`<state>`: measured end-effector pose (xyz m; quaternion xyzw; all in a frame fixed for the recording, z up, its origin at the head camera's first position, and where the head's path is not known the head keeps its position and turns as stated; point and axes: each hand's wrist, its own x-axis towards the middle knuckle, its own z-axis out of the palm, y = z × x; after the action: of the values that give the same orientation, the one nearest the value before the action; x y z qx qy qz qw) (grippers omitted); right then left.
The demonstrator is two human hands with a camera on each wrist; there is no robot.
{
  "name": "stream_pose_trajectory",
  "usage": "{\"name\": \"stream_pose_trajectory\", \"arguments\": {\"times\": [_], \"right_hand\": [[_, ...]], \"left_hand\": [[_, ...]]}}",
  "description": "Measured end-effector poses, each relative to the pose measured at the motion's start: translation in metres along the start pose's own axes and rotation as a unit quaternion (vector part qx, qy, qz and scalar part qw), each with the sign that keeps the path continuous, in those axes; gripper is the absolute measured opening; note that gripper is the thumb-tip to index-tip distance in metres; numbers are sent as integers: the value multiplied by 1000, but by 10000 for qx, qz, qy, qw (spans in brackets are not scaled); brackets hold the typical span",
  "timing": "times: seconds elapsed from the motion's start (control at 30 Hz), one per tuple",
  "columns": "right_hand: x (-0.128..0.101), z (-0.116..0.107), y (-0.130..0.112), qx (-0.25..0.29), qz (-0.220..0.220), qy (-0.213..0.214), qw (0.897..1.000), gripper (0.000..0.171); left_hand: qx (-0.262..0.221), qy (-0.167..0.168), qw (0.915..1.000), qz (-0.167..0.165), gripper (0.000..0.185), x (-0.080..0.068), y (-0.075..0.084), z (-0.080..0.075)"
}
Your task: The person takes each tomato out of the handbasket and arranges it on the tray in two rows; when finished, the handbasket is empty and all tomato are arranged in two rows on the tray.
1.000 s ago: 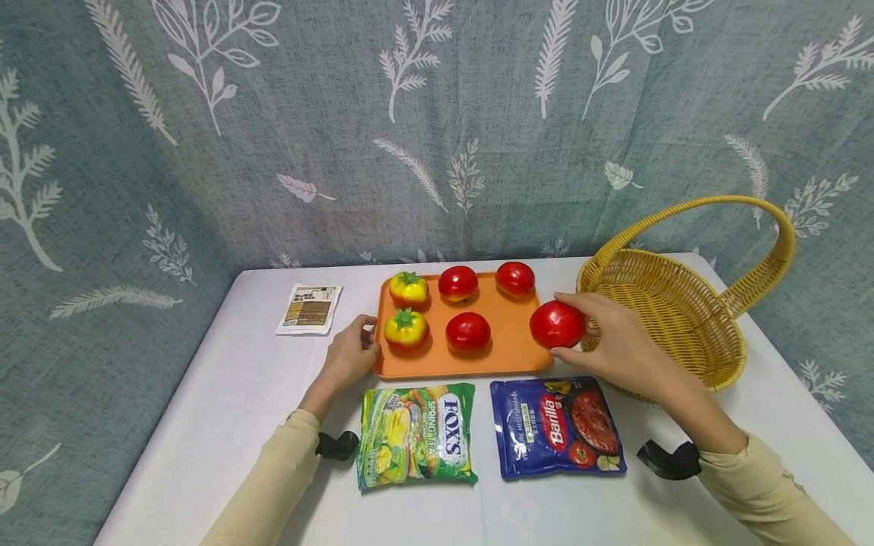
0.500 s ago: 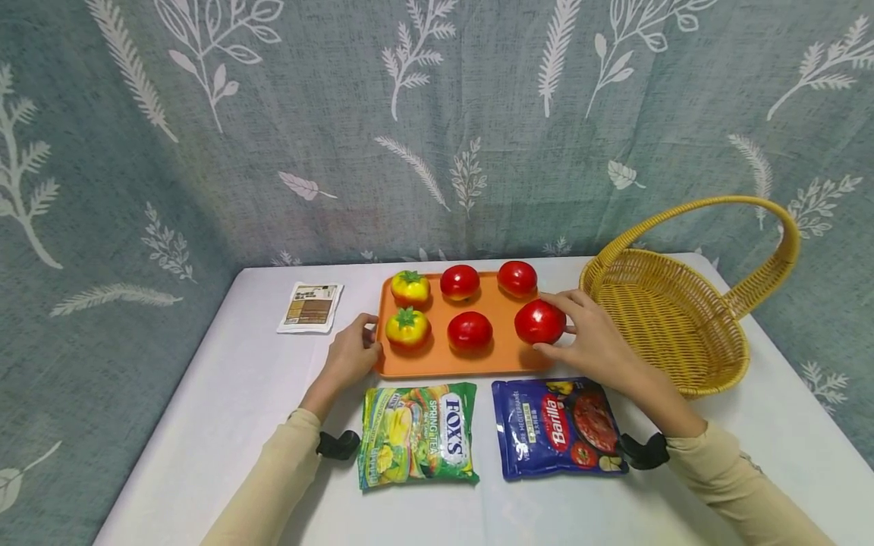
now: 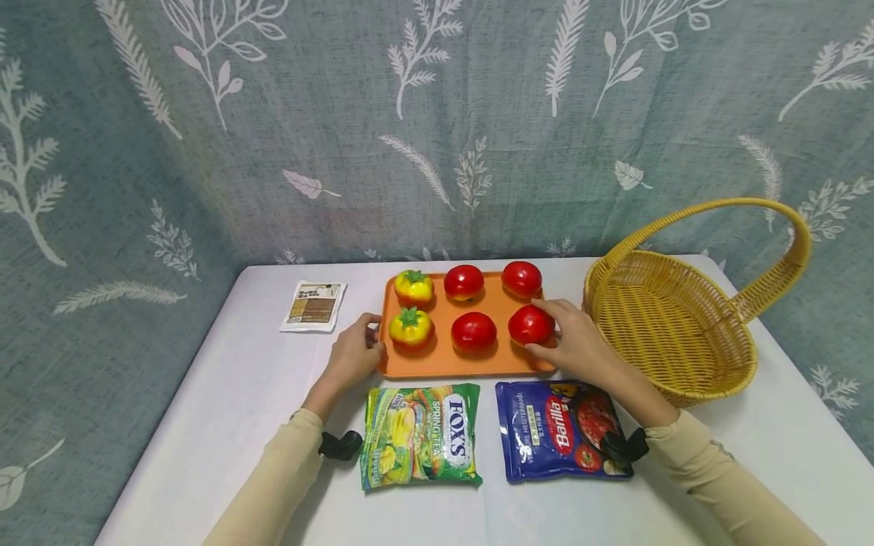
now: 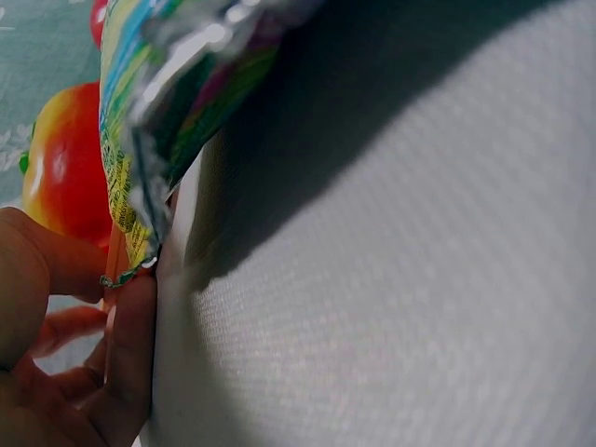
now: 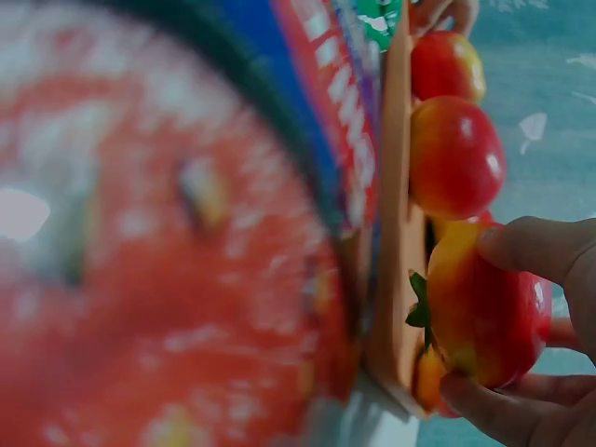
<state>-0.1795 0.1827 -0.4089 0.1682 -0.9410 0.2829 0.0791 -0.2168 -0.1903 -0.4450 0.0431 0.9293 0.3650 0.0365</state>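
My right hand (image 3: 576, 341) holds a red-and-yellow fruit (image 3: 529, 326) with a green leafy stem between thumb and fingers, over the front right corner of an orange tray (image 3: 437, 365). In the right wrist view this fruit (image 5: 489, 312) has its stem turned toward the tray; whether it touches the tray I cannot tell. My left hand (image 3: 353, 353) grips the tray's left edge, its thumb (image 4: 74, 268) on the inner side. Two fruits at the tray's left, such as the front one (image 3: 411, 328), show green tops; the others, like the middle front fruit (image 3: 473, 331), show red sides.
A yellow wicker basket (image 3: 672, 334) with a tall handle stands right of the tray. In front lie a green Fox's candy bag (image 3: 419, 436) and a blue Barilla pouch (image 3: 542, 432), partly under my right wrist. A small white-and-brown packet (image 3: 314, 306) lies at the left.
My right hand has moved left with the fruit, from the tray's right edge to inside its front right corner. The left hand has stayed at the tray's edge.
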Motion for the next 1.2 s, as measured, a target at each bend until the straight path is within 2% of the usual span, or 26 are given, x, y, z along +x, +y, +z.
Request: {"name": "stream_pose_trajectory", "arguments": {"times": [0.2,0.57,0.9,1.2], "right_hand": [[-1,4,5,-103,214,-162,9996,75],[-1,4,6,-114,248,-316,9991,76],[1,4,4,-161,326,-518,9980,87],[-19,-10,-9,-323,195,-488,9981,83]], "left_hand": [[-19,-6,10000,7,49,-1,3,1],[7,-2,10000,29,49,-2,3,1],[48,96,9999,90,48,-2,0,0],[-164,-71,9998,-128,48,-4,-5,0]]}}
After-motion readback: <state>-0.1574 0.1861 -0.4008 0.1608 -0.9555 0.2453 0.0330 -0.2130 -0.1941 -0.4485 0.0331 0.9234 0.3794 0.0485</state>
